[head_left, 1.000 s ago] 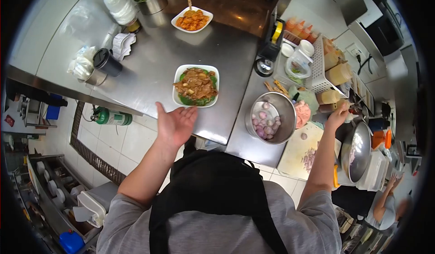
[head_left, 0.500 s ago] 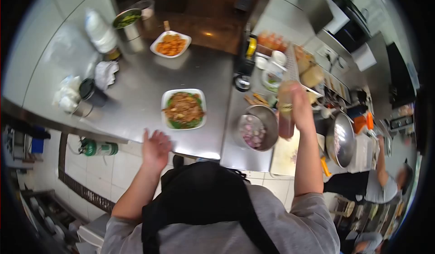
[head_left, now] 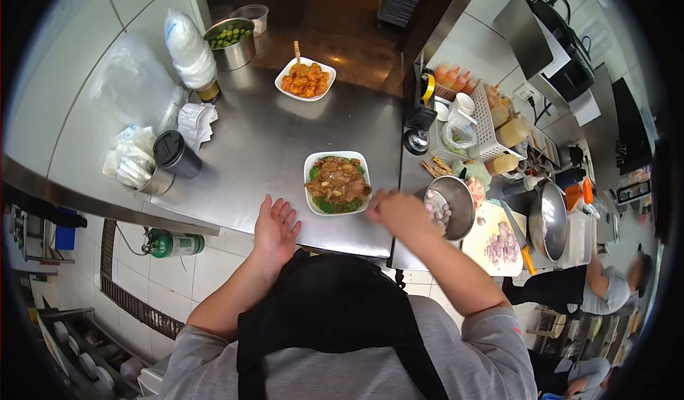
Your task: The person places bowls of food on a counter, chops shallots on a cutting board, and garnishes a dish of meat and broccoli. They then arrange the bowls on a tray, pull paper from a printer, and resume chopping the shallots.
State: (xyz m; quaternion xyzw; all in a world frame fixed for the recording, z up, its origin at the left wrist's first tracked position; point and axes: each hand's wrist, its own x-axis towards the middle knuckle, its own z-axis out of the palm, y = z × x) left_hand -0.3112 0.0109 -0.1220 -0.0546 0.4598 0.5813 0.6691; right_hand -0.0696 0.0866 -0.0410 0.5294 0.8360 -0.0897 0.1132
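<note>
A square white bowl (head_left: 338, 210) of sliced brown meat over green vegetables stands near the front of the steel counter. My left hand (head_left: 276, 230) hovers to its left by the counter's front edge, palm turned up, fingers spread, holding nothing. Close to the bowl's right rim is my right hand (head_left: 405, 217), its fingers curled in; whether they touch the rim or hold something small is hidden. To its right, partly behind my forearm, a steel mixing bowl (head_left: 462, 207) contains peeled shallots. A cutting board (head_left: 474, 249) carries chopped shallots and a knife (head_left: 518, 237) with an orange handle.
Another white bowl (head_left: 329, 92) with orange food stands farther back. Along the left are a steel pot (head_left: 235, 56) of greens, stacked cups (head_left: 189, 50) and a dark tumbler (head_left: 176, 154). A wok (head_left: 547, 222) and a co-worker (head_left: 605, 286) are on the right.
My right hand has moved left to the meat bowl and no longer holds the bottle of reddish liquid. My left hand stays open. The view has shifted, so the counter appears farther right.
</note>
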